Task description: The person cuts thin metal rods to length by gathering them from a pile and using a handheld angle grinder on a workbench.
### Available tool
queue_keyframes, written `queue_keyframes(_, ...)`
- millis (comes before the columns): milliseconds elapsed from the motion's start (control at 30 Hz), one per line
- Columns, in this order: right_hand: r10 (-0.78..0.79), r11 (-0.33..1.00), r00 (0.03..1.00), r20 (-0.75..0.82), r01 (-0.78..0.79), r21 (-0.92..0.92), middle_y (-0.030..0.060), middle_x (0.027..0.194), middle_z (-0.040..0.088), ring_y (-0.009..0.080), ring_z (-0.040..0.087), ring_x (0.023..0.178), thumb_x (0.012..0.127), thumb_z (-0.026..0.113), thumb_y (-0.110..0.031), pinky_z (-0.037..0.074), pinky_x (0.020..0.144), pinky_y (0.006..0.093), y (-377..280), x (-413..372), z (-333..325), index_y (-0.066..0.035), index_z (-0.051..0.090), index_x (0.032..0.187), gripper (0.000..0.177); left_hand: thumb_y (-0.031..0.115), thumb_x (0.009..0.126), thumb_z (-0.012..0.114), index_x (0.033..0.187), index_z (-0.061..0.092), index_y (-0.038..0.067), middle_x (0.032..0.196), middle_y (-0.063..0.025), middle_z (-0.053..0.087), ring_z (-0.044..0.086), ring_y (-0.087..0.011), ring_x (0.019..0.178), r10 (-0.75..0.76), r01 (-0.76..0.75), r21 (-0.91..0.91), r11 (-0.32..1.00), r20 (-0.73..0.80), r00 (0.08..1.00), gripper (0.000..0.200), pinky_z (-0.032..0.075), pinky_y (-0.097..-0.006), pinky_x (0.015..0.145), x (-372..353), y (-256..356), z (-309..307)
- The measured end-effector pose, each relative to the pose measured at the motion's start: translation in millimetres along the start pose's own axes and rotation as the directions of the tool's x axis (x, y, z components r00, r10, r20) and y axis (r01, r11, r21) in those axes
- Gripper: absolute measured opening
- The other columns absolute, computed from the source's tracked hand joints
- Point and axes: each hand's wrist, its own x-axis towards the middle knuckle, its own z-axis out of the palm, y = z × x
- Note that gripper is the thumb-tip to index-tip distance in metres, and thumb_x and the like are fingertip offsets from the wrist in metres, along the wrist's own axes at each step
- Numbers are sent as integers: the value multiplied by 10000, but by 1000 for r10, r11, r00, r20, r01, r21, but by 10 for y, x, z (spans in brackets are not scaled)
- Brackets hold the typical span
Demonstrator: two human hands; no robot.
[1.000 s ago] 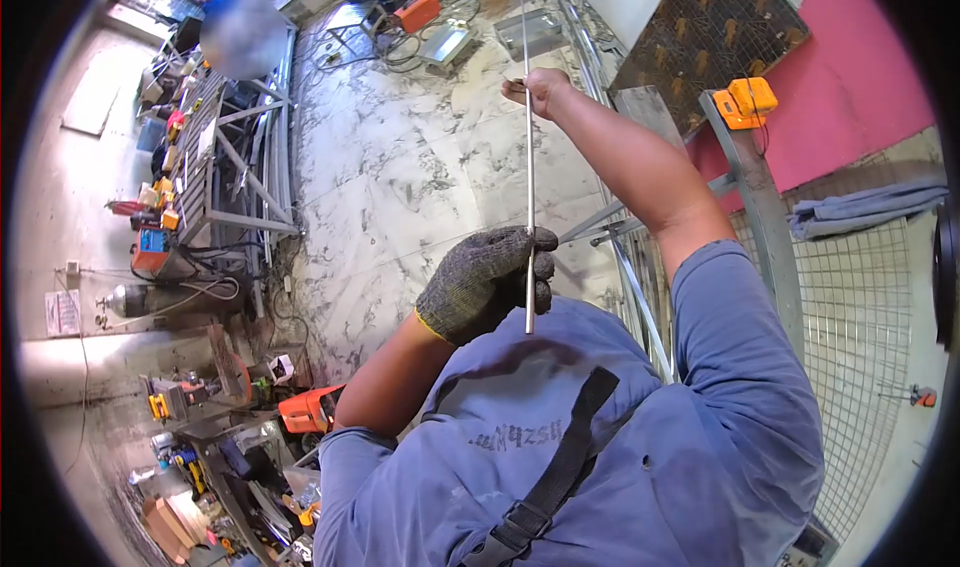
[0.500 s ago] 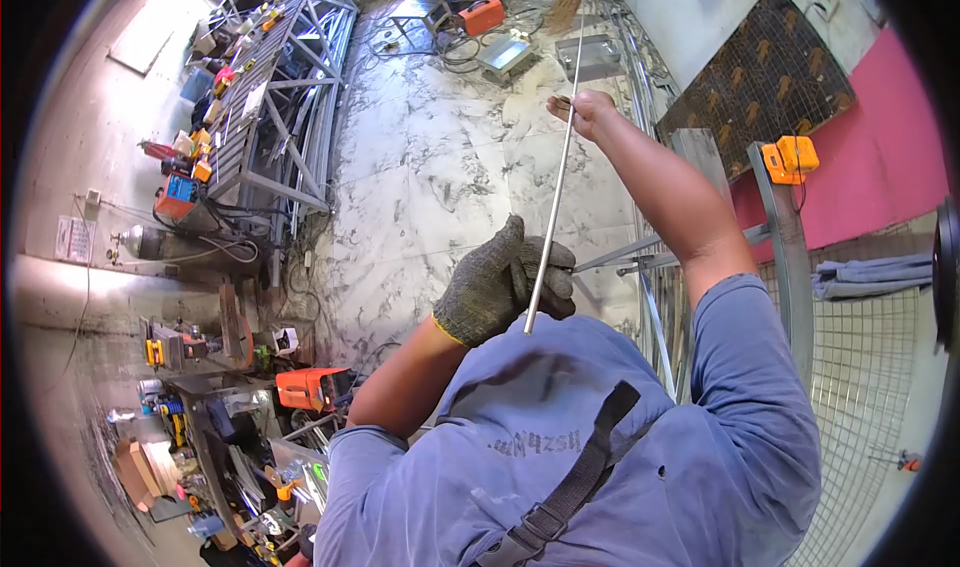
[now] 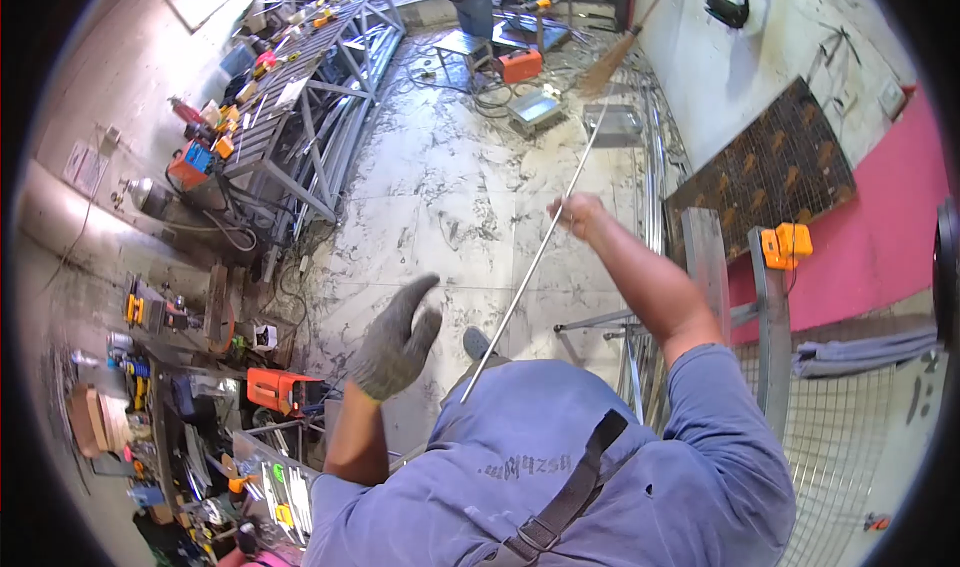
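Observation:
A long thin metal rod (image 3: 522, 285) slants from near the shirt front up toward the grey metal box on the floor. My bare right hand (image 3: 577, 215) is closed around the rod at its upper part. My left hand (image 3: 397, 342), in a dark grey knitted glove, is held apart to the left of the rod, with thumb and fingers spread and nothing in it. The rod's lower end lies close to the blue shirt (image 3: 540, 397).
A slatted metal workbench (image 3: 290, 97) with tools runs along the left. An orange case (image 3: 275, 391) and cluttered shelf are at lower left. Metal uprights (image 3: 770, 317) stand at right. At the far end are a broom (image 3: 608, 65), an orange machine (image 3: 520, 65) and a person (image 3: 474, 12).
My left hand has come off the rod and moved left and down, opening. My right hand and the rod sit lower in view, and the head view shows more of the room's far end.

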Motion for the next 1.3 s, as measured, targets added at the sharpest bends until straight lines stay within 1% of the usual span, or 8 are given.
queue_keyframes(200,149,979,974,168,-121,-166,175,1180,720,312,717,1122,1125,422,-154,613,982,422,1232,-17,451,37,603,1249,291,322,999,623,1498,502,-27,1514,-319,529,483,-460,1449,-204,111,544,832,113,972,621,427,-511,1178,-759,-20,146)
queue_keyframes(333,314,948,832,456,-250,-197,174,1217,704,314,694,1158,1122,430,-156,583,1050,426,2028,-336,873,37,566,1282,286,289,991,608,1310,592,-29,1260,-254,688,664,-431,1169,-642,510,470,721,173,747,451,534,-537,954,-929,-216,296)
queue_keyframes(433,466,884,711,527,-353,-306,180,1176,685,324,703,1108,1083,539,-55,600,1022,486,2348,-886,1203,33,558,1230,172,296,1007,591,1275,611,11,1169,-240,718,697,-424,1094,-606,567,460,683,-77,792,392,547,-535,929,-1128,-691,801)
queue_keyframes(833,582,796,812,38,-559,-231,101,797,599,241,593,688,987,605,-222,548,718,414,2315,-553,1508,-19,524,1036,224,241,977,569,1029,760,94,1015,-206,757,733,-417,973,-755,749,265,607,-102,648,246,570,-545,842,-2436,-667,366)
queue_keyframes(1000,615,781,788,-22,-612,-124,97,877,543,238,535,694,929,627,-498,486,646,372,1841,-9,1095,-5,441,1191,589,216,943,559,978,779,88,1052,-179,767,729,-404,961,-714,655,376,656,25,700,257,573,-516,847,-3686,-934,496)
queue_keyframes(1100,560,794,814,-152,-580,-183,70,906,495,192,483,687,937,642,-438,437,621,358,1924,-56,1055,-59,444,1141,474,314,961,572,996,785,78,1068,-199,764,721,-420,995,-696,597,393,699,184,694,320,566,-514,891,-4244,-1017,514)
queue_keyframes(1200,488,794,860,-148,-508,-334,44,903,435,165,425,672,933,670,-365,378,587,343,2488,289,905,-100,438,1104,392,467,958,591,1031,792,70,1100,-215,761,712,-436,1028,-931,911,212,353,181,318,451,555,-522,929,-4118,-613,275)
queue_keyframes(1300,494,782,858,-138,-508,-362,45,858,404,151,404,685,908,718,-278,329,564,331,2574,-214,1266,-138,397,1003,363,570,958,583,1067,770,62,1109,-237,753,713,-438,1044,-883,870,155,469,85,461,552,543,-528,947,-3818,-713,502)
